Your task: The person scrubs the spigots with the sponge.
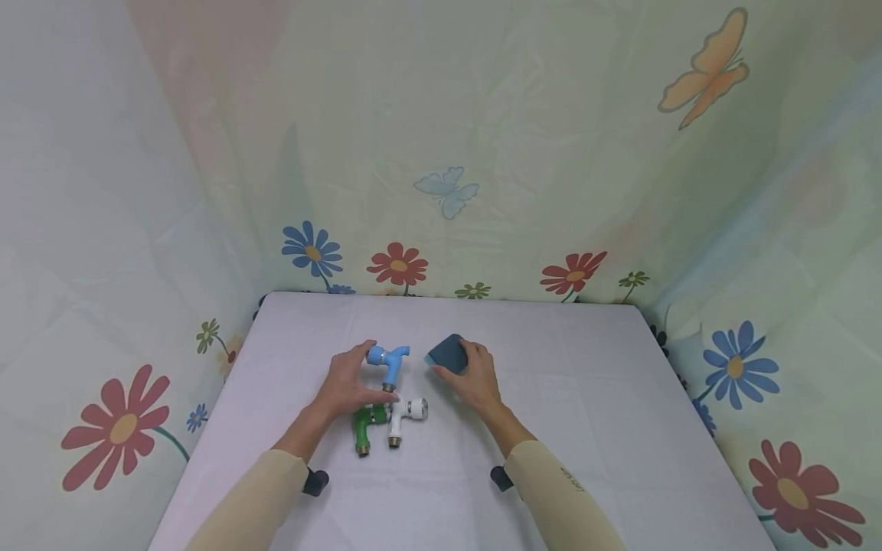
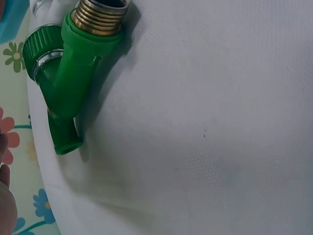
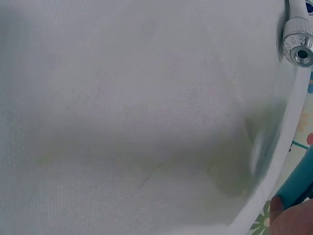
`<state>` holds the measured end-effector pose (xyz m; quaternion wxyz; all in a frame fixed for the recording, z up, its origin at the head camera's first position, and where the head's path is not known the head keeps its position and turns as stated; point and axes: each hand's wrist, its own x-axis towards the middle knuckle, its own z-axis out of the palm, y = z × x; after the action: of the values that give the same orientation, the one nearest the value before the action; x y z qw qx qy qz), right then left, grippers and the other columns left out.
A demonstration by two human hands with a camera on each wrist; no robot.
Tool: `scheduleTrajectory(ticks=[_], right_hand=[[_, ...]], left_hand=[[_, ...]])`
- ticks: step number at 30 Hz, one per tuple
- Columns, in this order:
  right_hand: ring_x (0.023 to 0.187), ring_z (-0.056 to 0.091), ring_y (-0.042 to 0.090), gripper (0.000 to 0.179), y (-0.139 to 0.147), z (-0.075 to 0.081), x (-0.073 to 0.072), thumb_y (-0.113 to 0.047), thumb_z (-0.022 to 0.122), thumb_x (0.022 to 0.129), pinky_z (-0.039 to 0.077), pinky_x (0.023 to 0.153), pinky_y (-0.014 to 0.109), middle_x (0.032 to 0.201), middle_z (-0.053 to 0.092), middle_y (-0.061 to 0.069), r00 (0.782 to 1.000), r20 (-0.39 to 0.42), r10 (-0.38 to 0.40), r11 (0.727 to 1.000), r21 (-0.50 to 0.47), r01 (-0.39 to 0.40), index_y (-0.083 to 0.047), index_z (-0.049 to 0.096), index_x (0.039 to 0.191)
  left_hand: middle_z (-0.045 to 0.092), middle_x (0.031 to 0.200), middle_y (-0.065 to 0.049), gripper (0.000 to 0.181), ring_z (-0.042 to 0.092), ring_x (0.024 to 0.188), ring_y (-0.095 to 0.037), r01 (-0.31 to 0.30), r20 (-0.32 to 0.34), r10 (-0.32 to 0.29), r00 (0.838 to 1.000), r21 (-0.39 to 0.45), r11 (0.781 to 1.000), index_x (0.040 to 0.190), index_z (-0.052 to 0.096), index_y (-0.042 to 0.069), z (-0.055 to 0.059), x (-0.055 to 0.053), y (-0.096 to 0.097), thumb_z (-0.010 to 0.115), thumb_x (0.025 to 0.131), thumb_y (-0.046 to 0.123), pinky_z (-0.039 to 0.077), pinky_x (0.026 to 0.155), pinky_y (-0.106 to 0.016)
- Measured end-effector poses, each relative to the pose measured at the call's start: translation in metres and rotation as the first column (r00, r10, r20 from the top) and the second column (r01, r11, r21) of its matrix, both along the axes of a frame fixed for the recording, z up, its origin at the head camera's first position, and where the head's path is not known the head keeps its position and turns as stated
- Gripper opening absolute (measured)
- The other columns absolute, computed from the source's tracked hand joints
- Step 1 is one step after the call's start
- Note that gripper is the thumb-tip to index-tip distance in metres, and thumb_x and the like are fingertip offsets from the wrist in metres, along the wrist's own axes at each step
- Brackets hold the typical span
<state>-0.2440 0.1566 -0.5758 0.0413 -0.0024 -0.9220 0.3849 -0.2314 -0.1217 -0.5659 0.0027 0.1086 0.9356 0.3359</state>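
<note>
My left hand (image 1: 347, 383) grips a light blue plastic tap (image 1: 391, 363) between its thumb and fingers, fingers at the knob and thumb near the threaded end. Close under that thumb, a green tap (image 1: 363, 428) with a brass thread lies on the cloth; the left wrist view shows this green tap (image 2: 73, 83) large. Touching or nearly touching it is a white tap (image 1: 395, 421) with a silver-ended knob. My right hand (image 1: 478, 376) holds a dark teal block-like thing (image 1: 449, 356) with a lighter edge, its kind unclear. In the right wrist view, its teal side (image 3: 298, 181) appears beside a fingertip.
A white cloth-covered table (image 1: 586, 398) lies beneath everything. Floral curtains (image 1: 482, 99) stand behind it and on both sides. Dark wrist-camera parts (image 1: 316, 482) hang below each sleeve.
</note>
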Motion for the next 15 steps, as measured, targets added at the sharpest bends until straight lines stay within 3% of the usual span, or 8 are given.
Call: scheduleTrajectory(ticks=[15], right_hand=[[0.14, 0.046, 0.038, 0.09, -0.001, -0.001, -0.001, -0.056, 0.08, 0.086, 0.047, 0.112, 0.055, 0.156, 0.044, 0.02, 0.999, -0.026, 0.028, 1.0, 0.002, -0.028, -0.01, 0.046, 0.155]], left_hand=[[0.046, 0.162, -0.007, 0.114, 0.041, 0.15, -0.033, 0.033, -0.013, -0.034, 0.999, -0.005, 0.999, 0.16, 0.037, 0.018, 0.003, 0.003, 0.013, 0.095, 0.068, 0.055, 0.03, 0.122, -0.066]])
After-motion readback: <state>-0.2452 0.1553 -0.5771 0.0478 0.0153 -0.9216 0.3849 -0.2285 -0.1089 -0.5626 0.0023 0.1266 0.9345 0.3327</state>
